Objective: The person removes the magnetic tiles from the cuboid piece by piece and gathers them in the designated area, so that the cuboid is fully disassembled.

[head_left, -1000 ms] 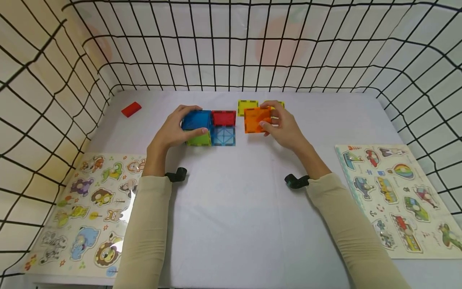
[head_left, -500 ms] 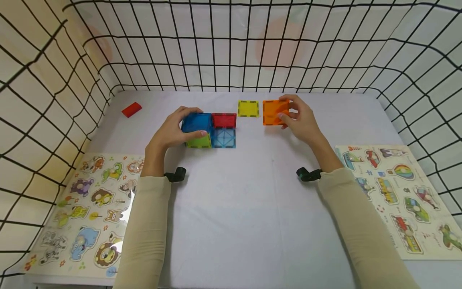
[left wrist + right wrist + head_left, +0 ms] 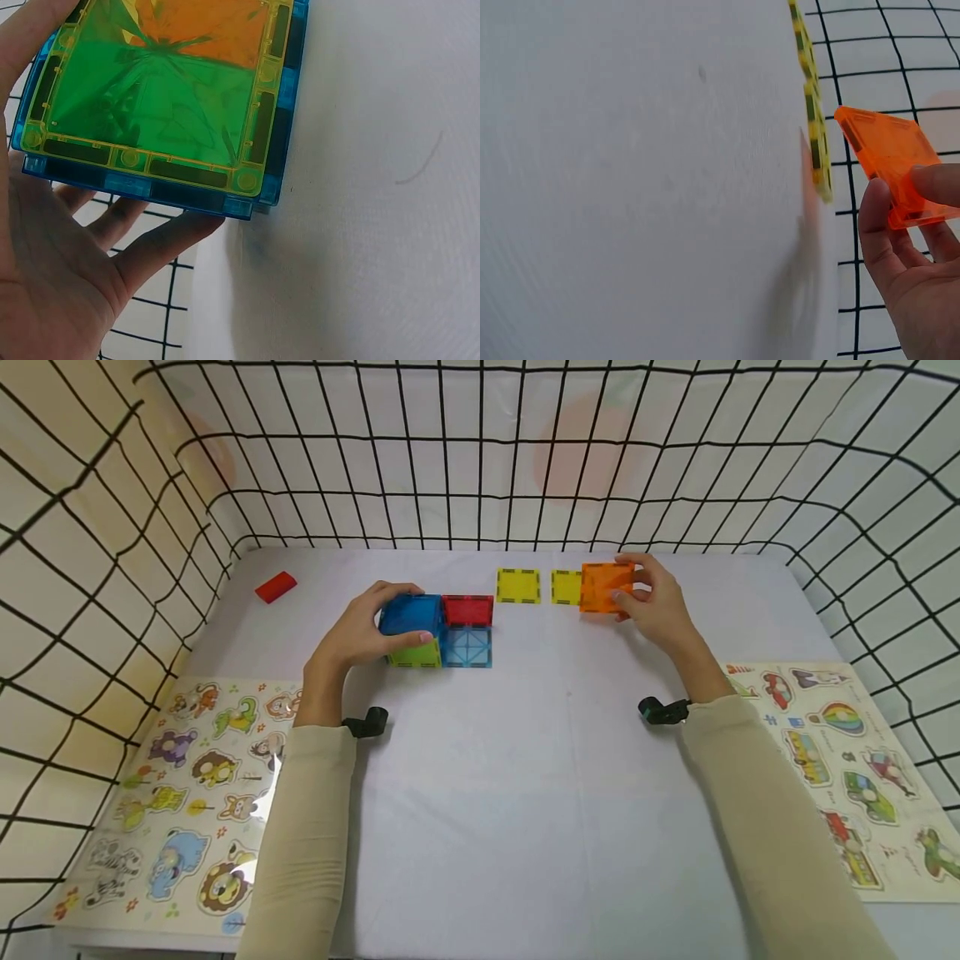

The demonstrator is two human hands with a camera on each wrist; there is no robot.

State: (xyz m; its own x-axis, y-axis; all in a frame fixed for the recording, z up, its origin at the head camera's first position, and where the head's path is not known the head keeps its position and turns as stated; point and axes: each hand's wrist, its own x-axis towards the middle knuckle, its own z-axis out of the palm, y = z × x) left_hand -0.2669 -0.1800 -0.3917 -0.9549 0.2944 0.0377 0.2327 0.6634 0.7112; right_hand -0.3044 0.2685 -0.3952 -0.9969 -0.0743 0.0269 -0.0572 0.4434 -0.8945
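My left hand (image 3: pixel 348 631) grips a small box of see-through magnetic tiles (image 3: pixel 411 613), thumb along the front and fingers round the back. The box has a blue top and a yellow-green front; its left side is hidden by the hand. Joined to its right are a red magnetic tile (image 3: pixel 468 610) and a light blue windowpane tile (image 3: pixel 468 647). With thumb and fingers my right hand (image 3: pixel 662 608) pinches an orange magnetic tile (image 3: pixel 889 154), held above the table. In the head view it overlaps the right end of a yellow tile (image 3: pixel 566 587).
Another yellow tile (image 3: pixel 518 586) lies flat between the box and my right hand. A red curved piece (image 3: pixel 276 587) lies at the back left. An animal puzzle board (image 3: pixel 176 793) and a vehicle puzzle board (image 3: pixel 870 760) flank the arms. Black wire mesh (image 3: pixel 480 493) encloses the back and sides.
The right hand has carried the orange tile rightward, past the two yellow tiles, uncovering most of the second. The left hand stays on the box, which has shifted very slightly.
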